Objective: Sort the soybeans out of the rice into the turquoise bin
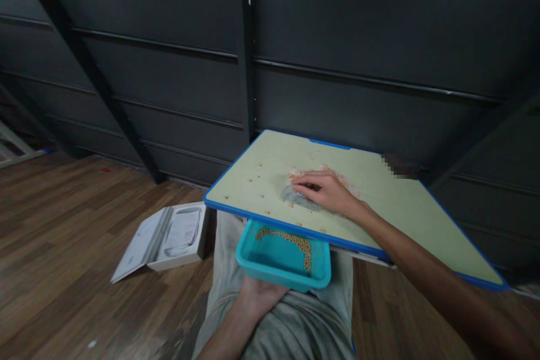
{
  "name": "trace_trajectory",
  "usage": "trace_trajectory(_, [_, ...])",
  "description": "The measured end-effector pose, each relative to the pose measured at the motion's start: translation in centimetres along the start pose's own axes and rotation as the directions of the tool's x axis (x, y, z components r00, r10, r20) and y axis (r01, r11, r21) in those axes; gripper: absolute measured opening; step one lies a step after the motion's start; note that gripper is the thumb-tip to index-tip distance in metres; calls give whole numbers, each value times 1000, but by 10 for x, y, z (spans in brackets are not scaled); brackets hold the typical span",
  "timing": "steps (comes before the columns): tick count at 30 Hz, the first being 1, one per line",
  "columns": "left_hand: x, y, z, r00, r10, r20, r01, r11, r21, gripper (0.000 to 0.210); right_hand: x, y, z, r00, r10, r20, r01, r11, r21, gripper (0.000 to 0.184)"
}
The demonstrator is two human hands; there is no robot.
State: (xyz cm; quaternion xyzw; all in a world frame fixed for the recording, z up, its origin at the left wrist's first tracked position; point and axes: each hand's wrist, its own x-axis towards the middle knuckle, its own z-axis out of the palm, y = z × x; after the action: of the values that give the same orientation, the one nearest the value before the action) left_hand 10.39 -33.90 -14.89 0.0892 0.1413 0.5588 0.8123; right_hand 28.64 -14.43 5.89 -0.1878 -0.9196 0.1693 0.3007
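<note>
My left hand [262, 293] is under the near side of a turquoise plastic tray [280, 277] and holds it below the table's front edge; its fingers are mostly hidden. Round tan beans [291, 239] lie along the back and right side inside. Over the low table [392, 208], my right hand [323, 188] is closed, thumb and fingertips together near the surface. Under these fingers shows a greyish curved shape [301, 199]; whether it is a loose clear piece or a print I cannot tell. More beans [267, 212] are scattered around it and towards the front edge.
A blue rim surrounds the pale table top, which stands against a dark panelled wall [189, 79]. On the wooden floor [84, 219] at left lies an opened white box [181, 236]. My legs [295, 326] are under the tray. A pixelated patch covers something at the table's back right.
</note>
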Motion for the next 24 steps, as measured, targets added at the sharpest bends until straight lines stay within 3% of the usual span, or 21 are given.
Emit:
trace_trajectory(6, [-1, 0, 1, 1000, -9, 29, 9, 1000, -8, 45, 0, -4, 2, 1000, -27, 9, 26, 997, 75, 19])
trace_trajectory(15, [2, -2, 3, 997, 27, -66, -28, 999, -19, 51, -1, -10, 10, 999, -24, 38, 19, 992, 126, 17])
trace_trajectory(19, [1, -1, 12, 999, 26, 18, -26, 1000, -17, 37, -1, -13, 12, 999, -32, 33, 27, 991, 127, 17])
trace_trajectory(24, [1, 1, 27, 998, 27, 48, -26, 999, -19, 48, 1, -17, 9, 1000, -8, -7, 8, 994, 110, 17])
